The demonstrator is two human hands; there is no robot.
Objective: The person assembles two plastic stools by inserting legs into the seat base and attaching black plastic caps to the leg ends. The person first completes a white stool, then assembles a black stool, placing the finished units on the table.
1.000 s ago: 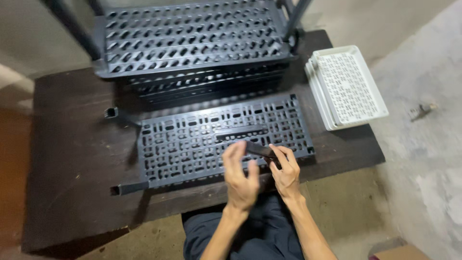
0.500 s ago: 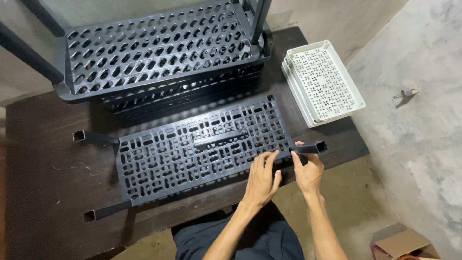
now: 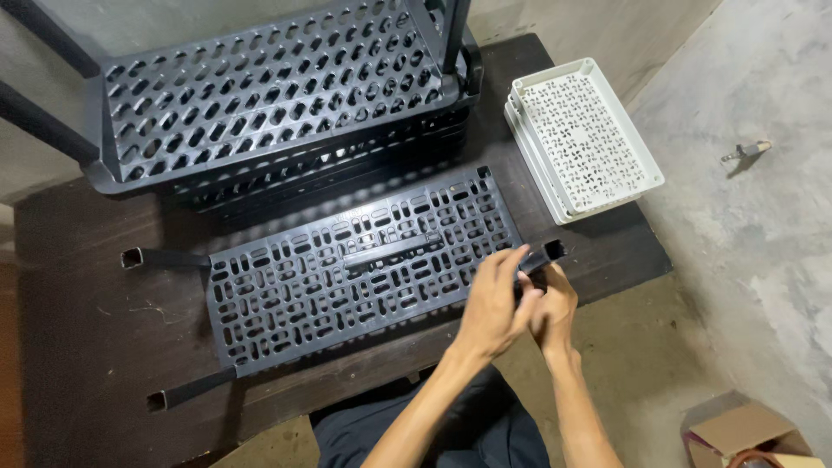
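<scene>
Both hands now at the near-right corner of the black perforated plastic shelf panel (image 3: 360,273) on the dark counter (image 3: 78,347): left hand (image 3: 496,303) and right hand (image 3: 553,305) pinching a short black square tube leg (image 3: 543,257), moved from mid-panel 1 s ago. Beyond panel: stacked black racks (image 3: 260,95); far right, white trays (image 3: 585,139).

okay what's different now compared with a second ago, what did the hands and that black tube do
Both hands, the left hand and the right hand, shifted from over the middle front of the black shelf panel to its right front corner, carrying the black tube, whose open end now points right. Both keep gripping it. The panel, dark stacked shelves and white trays lie unchanged.
</scene>
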